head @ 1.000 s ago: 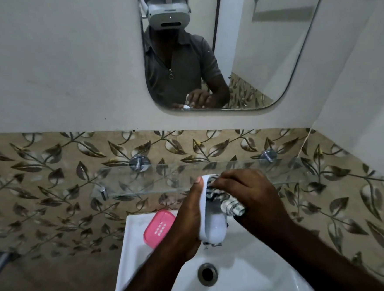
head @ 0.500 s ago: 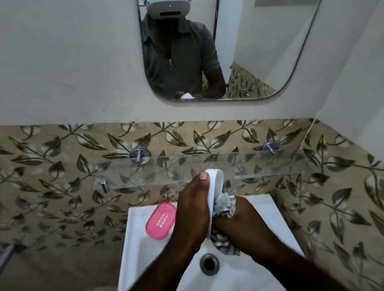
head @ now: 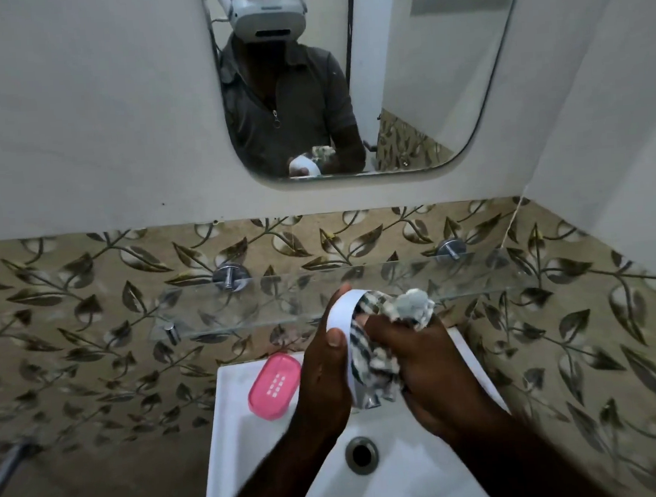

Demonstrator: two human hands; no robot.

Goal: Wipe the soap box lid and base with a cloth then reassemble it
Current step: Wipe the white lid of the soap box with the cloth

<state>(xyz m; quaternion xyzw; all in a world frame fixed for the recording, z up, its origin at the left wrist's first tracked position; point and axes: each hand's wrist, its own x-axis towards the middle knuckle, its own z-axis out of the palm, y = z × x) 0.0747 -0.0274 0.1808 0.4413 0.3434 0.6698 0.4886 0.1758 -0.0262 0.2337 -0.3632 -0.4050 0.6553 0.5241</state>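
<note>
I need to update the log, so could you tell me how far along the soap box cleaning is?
Done: the two halves are apart; the pink half lies on the sink rim, and whether it was wiped cannot be told. In hand: the left hand holds the white half while the right hand presses the checked cloth against it. Left: reassembly.

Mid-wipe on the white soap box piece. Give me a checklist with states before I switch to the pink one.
1. Left hand grips white piece: ok.
2. Right hand holds cloth against it: ok.
3. Pink piece lying on sink rim, left of both hands: ok.
4. White piece fully wiped: cannot tell, its inner face is hidden.
5. Pink piece wiped: cannot tell.
</note>
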